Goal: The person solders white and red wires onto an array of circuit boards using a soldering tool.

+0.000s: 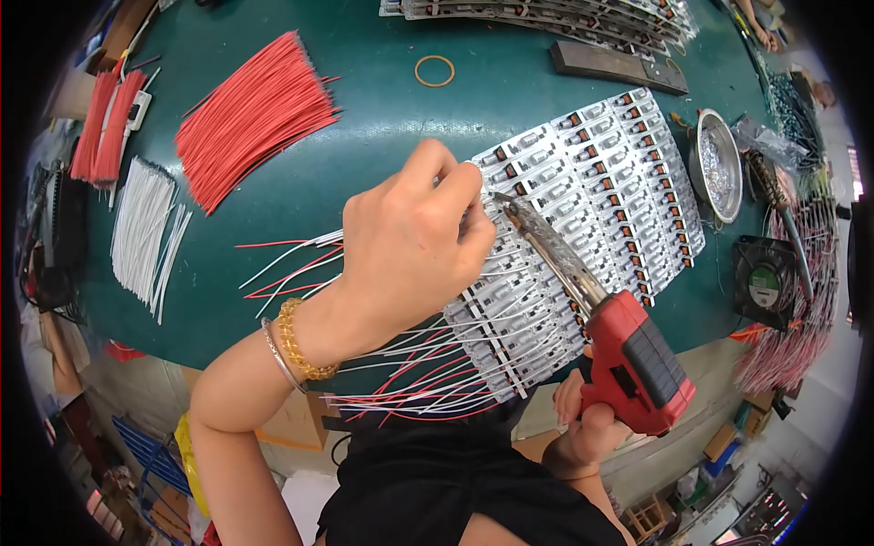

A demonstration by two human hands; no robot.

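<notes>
On the far left of the green table (pixel 382 118) lay a bundle of white wires (pixel 141 232) and, beside it, a fanned heap of red wires (pixel 250 114), both loose, with nothing to hold them. The person's left hand (pixel 410 241) was curled, fingers pressed together and pinching something fine against the panel of small circuit boards (pixel 592 191); what exactly it pinched I could not tell, though red and white leads trailed from the panel's near edge. The right hand (pixel 587 423) was clenched round the red grip of a soldering gun (pixel 628 355), its blackened tip (pixel 510 207) just beside the left fingertips. That closeness looked like the main hazard: a slight slip could have burned a finger or bridged neighbouring pads. The dangling leads might also have snagged on the wrist's bracelet (pixel 296 341). Further right stood a round metal dish (pixel 706 123) holding silvery scraps, probably solder, and a small fan (pixel 763 278).
</notes>
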